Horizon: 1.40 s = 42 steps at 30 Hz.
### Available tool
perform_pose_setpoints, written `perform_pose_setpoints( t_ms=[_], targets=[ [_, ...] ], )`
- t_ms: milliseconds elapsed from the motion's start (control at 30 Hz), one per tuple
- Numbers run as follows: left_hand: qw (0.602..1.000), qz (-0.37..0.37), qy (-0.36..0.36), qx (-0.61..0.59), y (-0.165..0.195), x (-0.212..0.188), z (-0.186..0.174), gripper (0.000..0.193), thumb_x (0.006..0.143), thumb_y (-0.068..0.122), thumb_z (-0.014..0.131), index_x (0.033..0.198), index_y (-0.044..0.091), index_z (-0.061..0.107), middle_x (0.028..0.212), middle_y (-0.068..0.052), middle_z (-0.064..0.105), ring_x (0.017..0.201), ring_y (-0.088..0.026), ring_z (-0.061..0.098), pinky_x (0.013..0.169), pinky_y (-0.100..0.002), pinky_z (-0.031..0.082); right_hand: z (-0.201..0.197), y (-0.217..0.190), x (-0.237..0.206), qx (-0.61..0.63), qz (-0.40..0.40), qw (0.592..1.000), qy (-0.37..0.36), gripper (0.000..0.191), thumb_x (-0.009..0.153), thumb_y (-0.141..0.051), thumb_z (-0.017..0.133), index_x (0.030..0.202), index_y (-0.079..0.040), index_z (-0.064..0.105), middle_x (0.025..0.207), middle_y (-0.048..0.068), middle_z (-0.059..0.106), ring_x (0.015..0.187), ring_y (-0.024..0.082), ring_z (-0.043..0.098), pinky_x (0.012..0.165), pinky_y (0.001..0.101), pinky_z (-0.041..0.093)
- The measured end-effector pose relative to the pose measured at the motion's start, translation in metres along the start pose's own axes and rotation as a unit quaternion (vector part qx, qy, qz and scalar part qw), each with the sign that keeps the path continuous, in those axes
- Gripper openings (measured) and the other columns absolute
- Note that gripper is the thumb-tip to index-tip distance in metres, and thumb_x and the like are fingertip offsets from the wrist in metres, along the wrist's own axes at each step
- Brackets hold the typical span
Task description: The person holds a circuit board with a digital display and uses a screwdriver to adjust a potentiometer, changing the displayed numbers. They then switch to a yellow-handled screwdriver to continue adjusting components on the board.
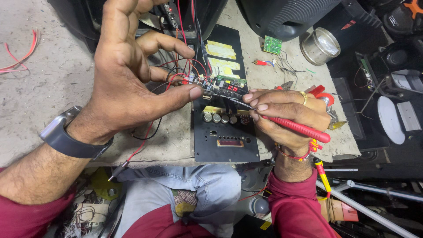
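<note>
My left hand [128,75] pinches a small circuit module [222,86] with a lit red digit display, thumb pressing its near end; red and black wires [180,66] run from it. My right hand [286,117] grips a red-handled tool [299,128] like a pen, its thin metal tip reaching left under the module. Both hover over a black control panel [227,145] with a row of silver knobs, lying on the worn grey bench.
A small green circuit board [272,45] and a metal tin [320,46] lie at the back right. Black speaker cabinets stand behind and to the right. Loose red wire [20,57] lies far left. Red pliers handles [319,92] sit behind my right hand.
</note>
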<state>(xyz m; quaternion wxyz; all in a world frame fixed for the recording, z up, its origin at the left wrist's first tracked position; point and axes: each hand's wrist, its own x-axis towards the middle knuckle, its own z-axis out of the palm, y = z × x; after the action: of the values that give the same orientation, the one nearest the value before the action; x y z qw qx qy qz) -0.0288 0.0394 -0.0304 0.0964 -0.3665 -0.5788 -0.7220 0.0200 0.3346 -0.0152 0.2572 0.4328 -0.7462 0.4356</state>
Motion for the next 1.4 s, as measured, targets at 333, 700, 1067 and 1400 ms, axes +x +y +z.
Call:
perform_pose_setpoints(
  t_ms=[333, 700, 1067, 1400],
  targets=[
    [1.0, 0.006, -0.003, 0.008, -0.001, -0.002, -0.001, 0.108, 0.081, -0.01, 0.088, 0.154, 0.004, 0.009, 0.165, -0.016, 0.023, 0.126, -0.022, 0.062, 0.083, -0.024, 0.069, 0.001, -0.001, 0.001, -0.005, -0.003, 1.0, 0.0, 0.015, 0.089, 0.009, 0.079, 0.098, 0.004, 0.068, 0.101, 0.017, 0.072, 0.095, 0.034, 0.078, 0.09, 0.0471, 0.068],
    [0.998, 0.048, -0.023, 0.028, -0.01, -0.005, -0.005, 0.109, 0.088, -0.012, 0.089, 0.159, 0.004, 0.008, 0.167, -0.017, 0.022, 0.125, -0.022, 0.062, 0.082, -0.023, 0.07, 0.001, -0.001, 0.002, -0.015, -0.011, 1.0, -0.005, 0.016, 0.089, 0.01, 0.079, 0.099, 0.004, 0.068, 0.101, 0.017, 0.072, 0.095, 0.034, 0.078, 0.089, 0.0472, 0.068],
    [1.0, 0.01, -0.003, 0.015, -0.005, -0.003, -0.003, 0.108, 0.081, -0.009, 0.087, 0.154, 0.003, 0.008, 0.165, -0.017, 0.023, 0.127, -0.023, 0.063, 0.082, -0.024, 0.07, 0.002, -0.003, 0.003, -0.011, -0.008, 1.0, 0.0, 0.016, 0.089, 0.01, 0.079, 0.099, 0.004, 0.068, 0.101, 0.018, 0.071, 0.095, 0.034, 0.077, 0.09, 0.0469, 0.068],
    [0.997, 0.069, -0.026, 0.021, -0.02, -0.008, -0.008, 0.103, 0.093, -0.013, 0.087, 0.158, 0.006, 0.009, 0.165, -0.016, 0.023, 0.123, -0.023, 0.059, 0.085, -0.027, 0.072, -0.013, 0.011, -0.006, 0.03, -0.046, 0.998, 0.021, 0.017, 0.089, 0.004, 0.079, 0.097, 0.001, 0.064, 0.095, 0.017, 0.07, 0.087, 0.031, 0.077, 0.084, 0.0479, 0.069]
  ],
)
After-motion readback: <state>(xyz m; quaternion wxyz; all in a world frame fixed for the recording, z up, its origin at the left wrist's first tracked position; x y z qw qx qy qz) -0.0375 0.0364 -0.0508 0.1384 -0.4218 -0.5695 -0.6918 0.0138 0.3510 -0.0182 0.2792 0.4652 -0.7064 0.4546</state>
